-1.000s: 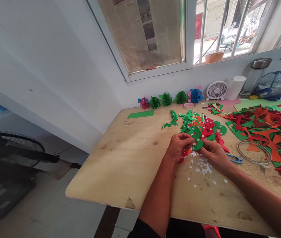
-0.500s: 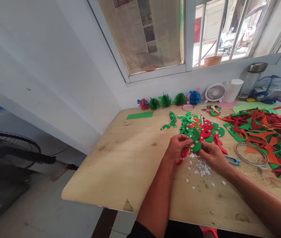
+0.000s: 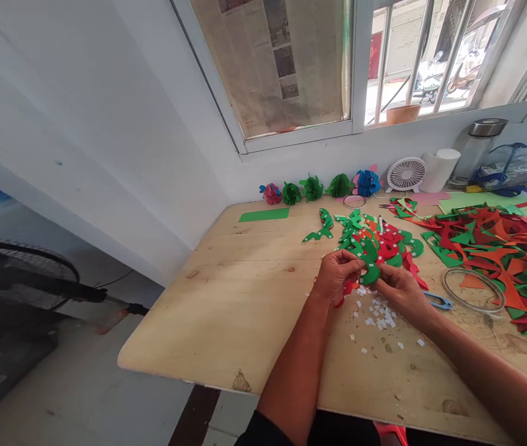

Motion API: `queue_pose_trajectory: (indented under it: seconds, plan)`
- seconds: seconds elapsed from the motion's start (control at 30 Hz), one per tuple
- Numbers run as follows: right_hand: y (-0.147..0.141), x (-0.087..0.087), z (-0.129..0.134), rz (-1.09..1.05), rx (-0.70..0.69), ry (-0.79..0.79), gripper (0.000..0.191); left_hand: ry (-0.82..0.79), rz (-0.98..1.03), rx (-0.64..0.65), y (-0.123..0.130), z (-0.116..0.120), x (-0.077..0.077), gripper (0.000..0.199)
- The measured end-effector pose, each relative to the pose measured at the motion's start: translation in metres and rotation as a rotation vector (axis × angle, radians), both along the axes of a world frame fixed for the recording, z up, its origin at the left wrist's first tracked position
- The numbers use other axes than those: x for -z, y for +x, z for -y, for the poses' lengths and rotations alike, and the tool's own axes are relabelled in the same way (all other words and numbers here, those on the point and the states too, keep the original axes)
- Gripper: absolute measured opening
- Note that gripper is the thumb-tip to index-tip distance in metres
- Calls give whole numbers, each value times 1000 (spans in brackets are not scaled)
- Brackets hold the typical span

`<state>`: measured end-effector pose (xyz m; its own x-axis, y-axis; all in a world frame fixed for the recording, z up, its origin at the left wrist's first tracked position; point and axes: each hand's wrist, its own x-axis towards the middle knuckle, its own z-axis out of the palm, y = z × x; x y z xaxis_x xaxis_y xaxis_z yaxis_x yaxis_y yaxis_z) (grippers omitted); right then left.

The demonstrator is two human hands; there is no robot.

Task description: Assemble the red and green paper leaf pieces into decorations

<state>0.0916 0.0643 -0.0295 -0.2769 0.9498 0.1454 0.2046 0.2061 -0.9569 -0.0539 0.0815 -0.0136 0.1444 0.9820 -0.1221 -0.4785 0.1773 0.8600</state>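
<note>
My left hand (image 3: 337, 272) pinches the left side of a curved green paper piece (image 3: 371, 272) that carries small white squares. At the piece's right edge, my right hand (image 3: 397, 286) has its fingers closed on it. Just beyond my hands lies a pile of green, red and orange cut paper shapes (image 3: 356, 229), many with white squares on them. Small white paper bits (image 3: 381, 319) are scattered on the wooden table (image 3: 226, 310) below my hands. Part of a red piece shows beneath my left hand.
Paper scraps (image 3: 500, 241) heap at the right, beside a tape roll (image 3: 474, 290) and a blue tool (image 3: 438, 301). Folded paper figures (image 3: 312, 188), a small white fan (image 3: 405, 174) and a glass bottle (image 3: 474, 152) line the wall. A green strip (image 3: 264, 215) lies at the back left.
The view has shifted slightly, moving the scene a little to the right. Both hands still hold the green piece in nearly the same pose.
</note>
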Motion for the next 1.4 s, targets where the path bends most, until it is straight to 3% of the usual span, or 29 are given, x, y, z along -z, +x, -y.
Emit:
queue_pose_trajectory:
  seconds: [0.3,0.57,0.83,1.03,1.27,1.4]
  plan:
    - [2,-8,1,-40,1,-3,34,81,-62,-79,5,5,-8,31]
    - [0,-18,4,-153,5,-46,30,312,-212,-116,7,10,-16,23]
    - [-2,-17,3,-187,-1,-82,28,445,-401,-188,8,15,-18,13]
    - [1,-22,5,-83,62,-44,25,438,-420,-216,7,16,-19,13]
    - [9,-3,-1,-92,220,-36,32,420,-405,-235,8,16,-21,12]
    - [6,-7,0,-64,138,-45,35,430,-456,-256,8,16,-19,12]
